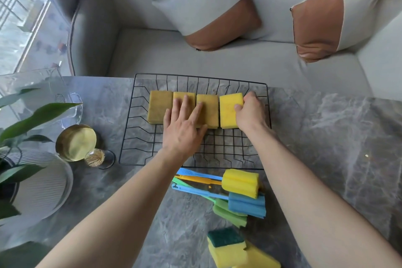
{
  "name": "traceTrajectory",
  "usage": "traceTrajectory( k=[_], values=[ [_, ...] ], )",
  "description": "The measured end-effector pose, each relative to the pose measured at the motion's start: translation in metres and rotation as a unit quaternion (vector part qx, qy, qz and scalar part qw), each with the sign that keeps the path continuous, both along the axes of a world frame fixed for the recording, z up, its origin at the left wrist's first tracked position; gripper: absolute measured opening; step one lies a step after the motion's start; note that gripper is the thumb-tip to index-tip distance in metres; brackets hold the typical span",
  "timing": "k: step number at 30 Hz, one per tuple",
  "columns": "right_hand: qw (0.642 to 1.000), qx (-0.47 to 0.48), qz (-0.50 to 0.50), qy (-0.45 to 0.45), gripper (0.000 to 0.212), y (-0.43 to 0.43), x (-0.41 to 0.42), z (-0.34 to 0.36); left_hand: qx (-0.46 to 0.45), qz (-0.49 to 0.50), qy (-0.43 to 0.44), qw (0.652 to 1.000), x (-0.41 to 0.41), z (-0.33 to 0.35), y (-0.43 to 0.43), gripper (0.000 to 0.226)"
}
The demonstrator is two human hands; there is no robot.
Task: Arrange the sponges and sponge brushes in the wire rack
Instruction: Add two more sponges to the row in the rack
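Note:
A black wire rack [134, 128] lies on the grey marble table. Several yellow sponges stand in a row across its far half. My left hand [183, 128] rests flat with spread fingers on the two middle sponges [208, 113]. My right hand [250, 113] grips the rightmost yellow sponge [228, 111] by its right edge. In front of the rack lie sponge brushes with a yellow head [240, 183], a blue head [247, 204] and a green head [230, 215]. More yellow sponges with a green scouring pad [226, 246] sit near the table's front edge.
At left stand a gold tin [76, 142], a glass toothpick holder [97, 158], a clear glass jug [69, 104], a striped plate [43, 180] and plant leaves [32, 117]. A grey sofa with two cushions [208, 8] sits behind the table.

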State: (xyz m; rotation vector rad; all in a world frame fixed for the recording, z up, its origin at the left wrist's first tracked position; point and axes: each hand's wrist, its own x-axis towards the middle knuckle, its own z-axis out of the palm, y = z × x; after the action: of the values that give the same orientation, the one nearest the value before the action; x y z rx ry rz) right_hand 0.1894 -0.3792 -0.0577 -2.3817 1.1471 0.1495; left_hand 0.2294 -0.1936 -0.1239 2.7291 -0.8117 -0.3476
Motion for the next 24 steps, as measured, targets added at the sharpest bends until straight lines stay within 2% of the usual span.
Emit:
traceTrajectory(
  k=[4, 9, 11, 20, 24],
  values=[
    [1.000, 0.002, 0.026, 0.003, 0.030, 0.003, -0.004, -0.008, 0.003, 0.009, -0.008, 1.000, 0.000, -0.006, -0.001, 0.065],
    [0.994, 0.043, 0.097, 0.004, 0.072, 0.009, -0.018, -0.022, -0.005, 0.012, -0.011, 1.000, 0.001, -0.012, -0.001, 0.064],
    [0.994, 0.033, 0.108, 0.010, 0.081, 0.010, -0.022, -0.029, -0.004, 0.012, -0.010, 1.000, 0.001, -0.013, -0.001, 0.064],
    [0.988, -0.079, 0.132, 0.014, 0.072, 0.022, -0.028, -0.041, 0.019, 0.019, -0.019, 0.999, -0.004, -0.013, -0.003, 0.063],
    [0.987, -0.079, 0.140, 0.025, 0.069, 0.022, -0.031, -0.038, 0.036, 0.020, -0.017, 0.999, -0.004, -0.015, -0.003, 0.063]
  ],
)
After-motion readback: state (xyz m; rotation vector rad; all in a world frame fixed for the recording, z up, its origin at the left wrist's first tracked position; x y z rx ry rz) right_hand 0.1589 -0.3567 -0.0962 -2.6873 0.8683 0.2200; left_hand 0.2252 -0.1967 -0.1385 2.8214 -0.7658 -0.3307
